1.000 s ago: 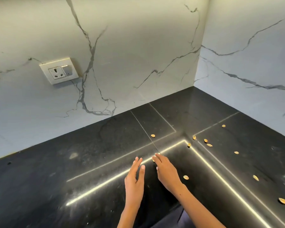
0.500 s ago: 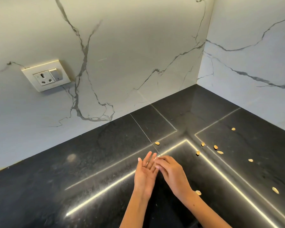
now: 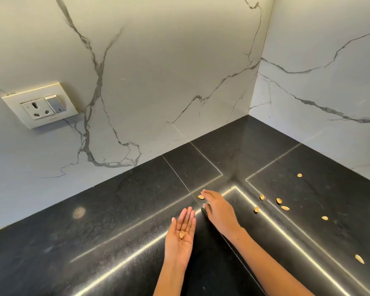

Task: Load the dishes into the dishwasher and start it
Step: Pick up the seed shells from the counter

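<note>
Your left hand (image 3: pixel 181 238) flat, palm up, shell (image 3: pixel 181 234) loose on it; tilt drops it. Right hand (image 3: pixel 217 210) fingers extended, touching counter shell (image 3: pixel 200 196), nothing gripped; could flick away.

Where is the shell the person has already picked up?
In the head view, the collected shell lies in the upturned palm of the left hand, low centre above the black counter, just left of the right hand reaching for another shell.

Your left hand (image 3: pixel 181 236): palm up, fingers straight and together, forearm reaching forward. Your right hand (image 3: pixel 217 208): palm down, just beyond and right of left, fingers extended forward, thumb tucked under.
</note>
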`<action>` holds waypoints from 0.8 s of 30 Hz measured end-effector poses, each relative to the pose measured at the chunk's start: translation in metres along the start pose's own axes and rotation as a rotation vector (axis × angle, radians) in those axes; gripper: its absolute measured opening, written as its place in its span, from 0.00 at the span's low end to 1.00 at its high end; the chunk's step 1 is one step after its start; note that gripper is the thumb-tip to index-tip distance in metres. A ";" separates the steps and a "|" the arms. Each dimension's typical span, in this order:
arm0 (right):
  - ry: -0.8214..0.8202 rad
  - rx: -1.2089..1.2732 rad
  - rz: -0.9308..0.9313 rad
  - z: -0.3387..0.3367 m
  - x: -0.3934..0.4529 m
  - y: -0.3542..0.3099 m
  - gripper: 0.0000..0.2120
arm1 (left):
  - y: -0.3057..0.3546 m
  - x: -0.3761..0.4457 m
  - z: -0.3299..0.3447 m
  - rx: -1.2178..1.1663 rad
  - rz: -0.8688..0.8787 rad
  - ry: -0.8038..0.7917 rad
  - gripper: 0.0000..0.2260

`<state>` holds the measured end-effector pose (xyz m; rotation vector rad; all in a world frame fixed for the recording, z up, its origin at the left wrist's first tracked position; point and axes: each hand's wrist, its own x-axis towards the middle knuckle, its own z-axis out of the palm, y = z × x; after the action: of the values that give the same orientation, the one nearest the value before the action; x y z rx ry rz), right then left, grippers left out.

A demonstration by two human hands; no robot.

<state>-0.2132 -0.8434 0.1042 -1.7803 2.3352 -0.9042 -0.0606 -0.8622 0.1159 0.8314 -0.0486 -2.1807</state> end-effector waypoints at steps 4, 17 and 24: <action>-0.246 -0.208 -0.028 0.027 0.005 0.000 0.25 | 0.004 -0.003 -0.008 0.048 0.005 0.014 0.19; 0.196 0.186 0.112 -0.013 -0.061 -0.015 0.12 | -0.014 -0.010 -0.015 0.144 -0.034 0.061 0.18; 0.193 0.285 -0.083 -0.052 -0.090 -0.037 0.10 | -0.046 -0.020 0.000 0.061 -0.162 0.025 0.20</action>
<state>-0.1720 -0.7467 0.1394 -1.7513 2.1116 -1.3999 -0.0816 -0.8168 0.1133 0.9248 -0.0358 -2.3301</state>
